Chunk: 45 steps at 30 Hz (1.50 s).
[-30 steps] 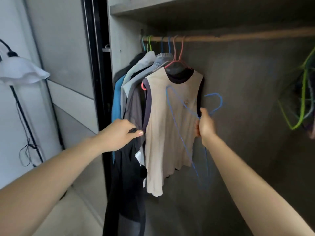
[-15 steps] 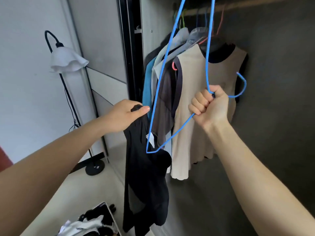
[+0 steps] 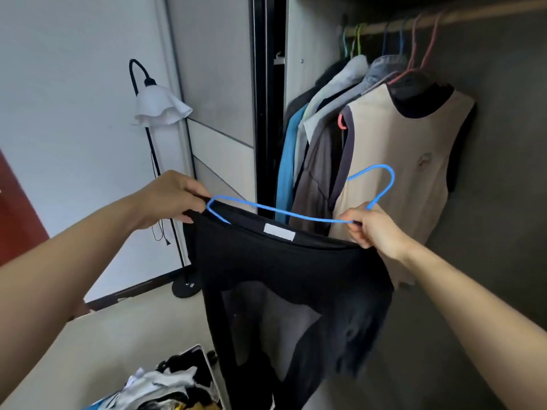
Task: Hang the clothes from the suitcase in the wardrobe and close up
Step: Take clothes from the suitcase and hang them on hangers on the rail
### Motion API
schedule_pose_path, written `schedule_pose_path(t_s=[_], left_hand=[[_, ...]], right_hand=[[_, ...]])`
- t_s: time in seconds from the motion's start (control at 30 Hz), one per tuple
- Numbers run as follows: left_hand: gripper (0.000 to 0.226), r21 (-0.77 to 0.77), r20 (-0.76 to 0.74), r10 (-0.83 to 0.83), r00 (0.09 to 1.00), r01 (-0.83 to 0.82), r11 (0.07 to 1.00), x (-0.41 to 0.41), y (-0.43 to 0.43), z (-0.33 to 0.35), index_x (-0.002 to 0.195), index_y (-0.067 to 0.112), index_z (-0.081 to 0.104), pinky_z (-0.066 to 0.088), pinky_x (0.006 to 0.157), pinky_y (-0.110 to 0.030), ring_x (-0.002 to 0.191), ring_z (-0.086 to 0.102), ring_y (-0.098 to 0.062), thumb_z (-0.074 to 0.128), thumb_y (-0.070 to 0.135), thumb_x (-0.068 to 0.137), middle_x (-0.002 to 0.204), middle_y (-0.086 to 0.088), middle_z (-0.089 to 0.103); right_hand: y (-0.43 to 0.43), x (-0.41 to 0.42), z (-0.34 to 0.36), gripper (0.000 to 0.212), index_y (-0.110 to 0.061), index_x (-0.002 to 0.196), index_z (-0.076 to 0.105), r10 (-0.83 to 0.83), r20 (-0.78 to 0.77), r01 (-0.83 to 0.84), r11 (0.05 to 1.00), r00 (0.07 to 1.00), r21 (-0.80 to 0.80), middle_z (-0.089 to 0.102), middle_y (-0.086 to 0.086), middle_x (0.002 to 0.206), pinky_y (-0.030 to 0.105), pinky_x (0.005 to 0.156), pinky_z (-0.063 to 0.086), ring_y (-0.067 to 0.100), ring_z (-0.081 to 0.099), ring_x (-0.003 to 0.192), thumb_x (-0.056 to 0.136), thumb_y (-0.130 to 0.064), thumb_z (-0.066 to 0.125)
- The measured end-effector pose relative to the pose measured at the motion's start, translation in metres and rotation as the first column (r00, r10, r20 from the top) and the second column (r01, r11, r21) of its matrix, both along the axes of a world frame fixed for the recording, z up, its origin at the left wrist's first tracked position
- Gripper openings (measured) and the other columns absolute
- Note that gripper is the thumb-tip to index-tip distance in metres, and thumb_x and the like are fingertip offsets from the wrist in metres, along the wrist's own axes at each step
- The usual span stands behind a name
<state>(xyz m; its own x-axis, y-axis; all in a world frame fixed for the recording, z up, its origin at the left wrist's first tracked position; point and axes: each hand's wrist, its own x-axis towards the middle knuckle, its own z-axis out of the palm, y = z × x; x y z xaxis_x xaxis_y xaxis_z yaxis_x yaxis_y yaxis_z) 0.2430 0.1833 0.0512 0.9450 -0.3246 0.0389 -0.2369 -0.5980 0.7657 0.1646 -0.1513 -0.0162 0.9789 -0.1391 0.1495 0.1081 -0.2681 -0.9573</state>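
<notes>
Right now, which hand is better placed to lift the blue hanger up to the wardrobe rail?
The right hand. It pinches the blue hanger just below the hook and is closer to the rail. The left hand only holds the black shirt at its far shoulder.

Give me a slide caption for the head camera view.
Both hands, left hand and right hand, feed a blue hanger into a black shirt beside the open wardrobe.

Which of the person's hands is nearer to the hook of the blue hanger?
The right hand. It grips the blue hanger at its neck, just below the hook. The left hand is at the hanger's far end, pinching the black garment's collar.
</notes>
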Motion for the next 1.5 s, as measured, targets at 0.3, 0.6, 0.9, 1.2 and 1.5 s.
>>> schedule_pose_path(t_s=[0.3,0.6,0.9,1.2,1.5], left_hand=[[0.015,0.067,0.033,0.084,0.996,-0.086,0.994,-0.007,-0.014,-0.011,0.077,0.011,0.071,0.045,0.044,-0.015,0.054,0.053,-0.013,0.061,-0.001,0.078,0.064,-0.006,0.059],[0.003,0.078,0.048,0.026,0.999,-0.03,0.997,-0.03,-0.049,-0.004,0.079,0.011,0.072,0.046,0.042,-0.014,0.055,0.055,-0.013,0.069,0.01,0.078,0.066,-0.007,0.061],[0.018,0.234,0.35,-0.284,0.893,0.21,0.949,-0.029,-0.06,-0.029,0.092,0.02,0.07,0.049,0.079,-0.029,0.083,0.061,-0.012,0.059,0.035,0.093,0.086,0.004,0.067],[0.028,0.078,0.608,-0.079,0.79,0.04,0.996,-0.013,-0.043,-0.037,0.068,0.038,0.054,0.038,0.059,-0.026,0.056,0.048,-0.01,0.056,0.032,0.095,0.055,0.005,0.05],[0.021,-0.003,0.548,-0.134,0.825,0.162,0.987,-0.002,-0.049,-0.049,0.075,0.028,0.064,0.033,0.055,-0.013,0.058,0.048,-0.006,0.057,0.029,0.095,0.062,0.006,0.056]], right_hand=[[0.014,-0.008,0.043,0.035,-0.005,0.054,0.037,0.006,-0.018,-0.011,0.943,1.0,-0.334,0.025,0.006,0.045,0.026,0.045,0.014,0.016,0.019,0.04,0.086,-0.004,0.053],[0.043,-0.004,0.074,0.048,-0.016,0.054,0.033,0.094,-0.124,-0.144,0.851,0.988,-0.505,0.03,-0.005,0.044,0.029,0.05,0.023,0.014,0.024,0.041,0.097,-0.022,0.055],[0.037,-0.011,0.078,0.05,-0.006,0.061,0.046,0.136,-0.011,-0.126,0.881,0.991,-0.456,0.04,-0.005,0.041,0.021,0.051,0.037,0.01,0.034,0.04,0.099,-0.038,0.054],[-0.054,-0.033,0.033,0.005,-0.017,0.076,0.079,-0.027,-0.14,-0.034,0.907,0.99,-0.42,0.075,0.0,0.074,0.018,0.072,0.046,0.0,0.063,0.067,0.077,-0.013,0.081],[-0.023,-0.046,0.071,0.01,-0.018,0.095,0.077,0.129,-0.127,-0.177,0.842,0.983,-0.509,0.076,-0.007,0.083,0.014,0.091,0.041,-0.003,0.067,0.087,0.088,-0.023,0.072]])
